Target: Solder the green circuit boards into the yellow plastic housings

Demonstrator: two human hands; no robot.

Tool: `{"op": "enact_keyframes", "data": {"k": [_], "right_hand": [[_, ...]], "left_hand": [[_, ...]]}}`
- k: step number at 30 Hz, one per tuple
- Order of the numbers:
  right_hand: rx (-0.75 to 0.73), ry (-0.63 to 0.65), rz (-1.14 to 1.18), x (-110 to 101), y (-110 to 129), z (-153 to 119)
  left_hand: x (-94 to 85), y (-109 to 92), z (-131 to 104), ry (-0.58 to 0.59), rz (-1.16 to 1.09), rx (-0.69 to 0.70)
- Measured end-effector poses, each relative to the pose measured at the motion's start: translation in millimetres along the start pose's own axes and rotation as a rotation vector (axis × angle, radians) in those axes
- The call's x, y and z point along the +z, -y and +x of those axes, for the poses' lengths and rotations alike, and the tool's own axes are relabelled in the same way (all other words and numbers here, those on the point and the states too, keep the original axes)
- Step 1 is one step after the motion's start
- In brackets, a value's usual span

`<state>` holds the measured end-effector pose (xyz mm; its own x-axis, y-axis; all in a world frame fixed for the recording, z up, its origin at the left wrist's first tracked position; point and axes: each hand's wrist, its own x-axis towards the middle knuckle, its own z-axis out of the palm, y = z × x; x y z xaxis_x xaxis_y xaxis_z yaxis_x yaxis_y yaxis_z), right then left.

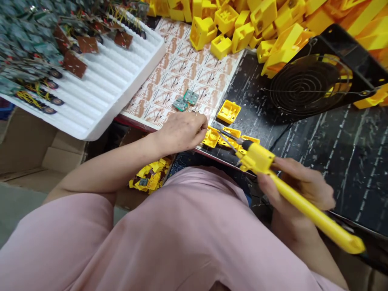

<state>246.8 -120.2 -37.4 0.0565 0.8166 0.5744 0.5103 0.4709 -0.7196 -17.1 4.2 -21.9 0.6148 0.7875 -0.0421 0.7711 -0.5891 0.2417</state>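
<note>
My right hand (300,186) grips a yellow soldering iron (257,157), its dark, thin tip pointing left over a row of small yellow plastic housings (229,137). With fingers pinched together, my left hand (184,129) sits at the left end of that row, against the leftmost yellow housing (211,137). Whatever its fingertips hold is hidden. Just beyond the left hand lie two small green circuit boards (185,100) with thin wires. Another yellow housing (229,111) stands open side up behind the row.
A white foam tray (121,81) at left carries many wired circuit boards (30,44). Yellow housings (242,24) are heaped at the back. A black fan (312,81) stands at right on the dark mat (333,161). Below the edge, a box holds yellow pieces (151,176).
</note>
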Motion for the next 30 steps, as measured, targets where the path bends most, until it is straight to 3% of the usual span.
{"op": "enact_keyframes", "data": {"k": [3,8,14,25,30], "right_hand": [[-0.200,0.128,-0.092,1.7,6.3,2.3],[-0.239,0.157,-0.199,9.6,10.2,13.7],[-0.395,0.234,-0.233,9.4,11.4,26.5],[-0.350,0.339,-0.228,-4.0,15.7,30.6],[-0.217,0.189,-0.183,-16.3,8.9,20.6]], "left_hand": [[-3.7,-2.2,2.9,0.053,0.031,-0.031],[-6.4,-4.5,4.4,0.072,0.046,-0.048],[-12.5,-8.5,8.0,0.148,0.082,-0.049],[-13.8,-8.4,9.3,0.144,0.124,-0.037],[-15.9,-10.6,9.2,0.149,0.133,-0.041]]}}
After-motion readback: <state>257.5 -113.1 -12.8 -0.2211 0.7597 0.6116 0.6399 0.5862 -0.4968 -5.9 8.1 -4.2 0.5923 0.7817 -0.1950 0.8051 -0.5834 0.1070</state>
